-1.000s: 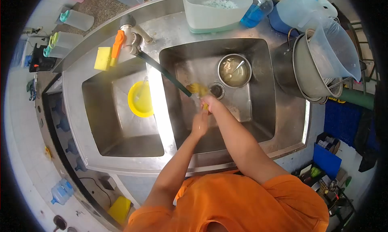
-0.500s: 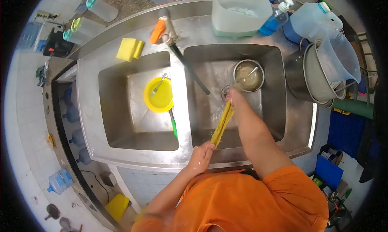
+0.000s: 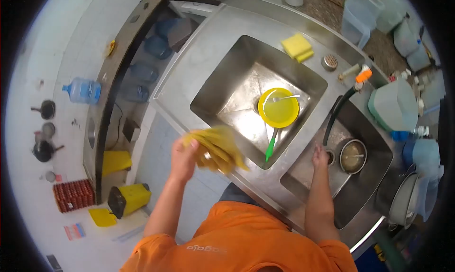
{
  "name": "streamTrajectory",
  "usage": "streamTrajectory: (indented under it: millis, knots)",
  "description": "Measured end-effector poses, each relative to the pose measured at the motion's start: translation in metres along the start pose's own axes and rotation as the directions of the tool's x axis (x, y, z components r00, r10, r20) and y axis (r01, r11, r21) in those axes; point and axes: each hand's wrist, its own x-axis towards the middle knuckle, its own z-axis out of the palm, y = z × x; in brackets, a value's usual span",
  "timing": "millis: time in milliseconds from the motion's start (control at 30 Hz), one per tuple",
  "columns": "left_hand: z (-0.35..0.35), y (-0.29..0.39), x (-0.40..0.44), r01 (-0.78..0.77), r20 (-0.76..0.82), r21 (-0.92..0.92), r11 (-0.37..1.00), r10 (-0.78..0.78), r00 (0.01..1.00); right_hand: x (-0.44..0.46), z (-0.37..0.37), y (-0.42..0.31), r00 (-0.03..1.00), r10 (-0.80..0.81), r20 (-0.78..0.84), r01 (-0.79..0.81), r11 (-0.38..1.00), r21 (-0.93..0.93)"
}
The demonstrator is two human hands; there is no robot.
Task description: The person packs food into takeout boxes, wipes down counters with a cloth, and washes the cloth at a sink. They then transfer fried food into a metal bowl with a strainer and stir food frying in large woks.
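Note:
A crumpled yellow cloth [image 3: 217, 150], blurred at its right side, hangs from my left hand [image 3: 183, 159] over the front edge of the sink counter. My right hand [image 3: 320, 156] is empty, its fingers apart, in the right basin beside the drain and below the end of the black hose [image 3: 334, 119]. To its right a metal bowl [image 3: 353, 157] of cloudy liquid holds a spoon. In the left basin sits a yellow bowl [image 3: 278, 112] with a fork on it, and a green-handled utensil [image 3: 271, 148] sticks out from beneath.
Yellow sponges [image 3: 297, 47] lie behind the left basin, near an orange tap handle [image 3: 364, 76]. A clear tub [image 3: 393, 106] and stacked pots [image 3: 403, 198] stand on the right. A yellow bin [image 3: 135, 198] is on the floor at the left.
The view has swung left. My left hand has moved away from the basin with the yellow cloth, while my right hand has let go of it and opened.

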Motion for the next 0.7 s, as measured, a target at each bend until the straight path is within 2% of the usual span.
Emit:
streamTrajectory:
  millis: [67,100,200,233,267,300,333,400,433,467,500,533,567,600,633,667,700]
  knots:
    - [-0.039,-0.006,0.023,-0.175,-0.229,-0.023,0.984,0.165,0.959,0.022,-0.025,0.002,0.997,0.055,-0.060,-0.055,0.998,0.007]
    - [-0.057,-0.006,0.037,-0.263,-0.288,0.046,0.964,0.265,0.920,0.036,-0.037,0.003,0.992,0.084,-0.095,-0.082,0.996,0.018]
    - [-0.116,-0.026,0.080,-0.259,-0.470,0.288,0.922,0.371,0.801,0.052,-0.046,-0.004,0.983,0.128,-0.134,-0.157,0.960,-0.234]
    - [-0.125,-0.033,0.086,-0.205,-0.495,0.548,0.811,0.511,0.703,0.039,-0.036,-0.004,0.994,0.102,-0.036,-0.106,0.983,-0.148]
    - [-0.125,-0.043,0.093,-0.117,-0.457,0.757,0.643,0.648,0.609,0.022,-0.020,-0.001,0.997,0.054,0.051,-0.052,0.997,-0.048]
    - [-0.114,-0.053,0.099,-0.013,-0.360,0.902,0.433,0.767,0.530,-0.008,-0.002,-0.013,0.967,0.104,0.232,-0.143,0.977,0.159]
    - [-0.088,-0.057,0.097,-0.150,-0.302,0.871,0.467,0.752,0.586,-0.037,0.015,-0.027,0.908,0.090,0.410,-0.245,0.907,0.343]
    - [-0.019,-0.054,0.071,-0.395,-0.167,0.745,0.538,0.722,0.671,-0.067,0.045,-0.039,0.963,-0.093,0.255,-0.023,0.908,0.419]
    - [0.022,-0.063,0.054,-0.459,-0.003,0.375,0.806,0.496,0.868,-0.074,0.054,-0.044,0.967,-0.067,0.246,-0.050,0.896,0.441]
    - [0.061,-0.089,0.038,-0.232,0.126,0.316,0.920,0.201,0.971,-0.078,0.056,-0.049,0.968,-0.035,0.247,-0.084,0.885,0.457]
    - [0.122,-0.081,0.011,-0.096,0.387,0.120,0.988,0.042,0.921,-0.070,0.047,-0.049,0.969,-0.006,0.245,-0.089,0.922,0.377]
    - [0.165,-0.112,-0.002,0.022,0.532,0.173,0.985,-0.112,0.839,-0.053,0.037,-0.045,0.969,0.025,0.244,-0.098,0.952,0.291]
    - [0.208,-0.143,-0.015,0.113,0.649,0.262,0.959,-0.261,0.715,-0.043,0.032,-0.044,0.969,0.058,0.242,-0.109,0.973,0.205]
    - [0.249,-0.196,-0.019,0.361,0.542,0.316,0.877,-0.479,0.690,-0.056,0.039,-0.052,0.981,0.036,0.189,-0.003,0.986,-0.169]
    - [0.289,-0.197,-0.022,0.666,0.445,0.143,0.732,-0.649,0.617,-0.085,0.054,-0.064,0.990,-0.004,0.140,0.078,0.846,-0.527]
    - [0.320,-0.193,-0.020,0.869,0.385,-0.066,0.490,-0.791,0.475,-0.104,0.064,-0.071,0.993,-0.064,0.104,0.121,0.576,-0.808]
    - [0.335,-0.214,-0.016,0.879,0.450,-0.225,0.420,-0.756,0.476,-0.105,0.053,-0.065,0.915,-0.284,0.287,0.354,0.224,-0.908]
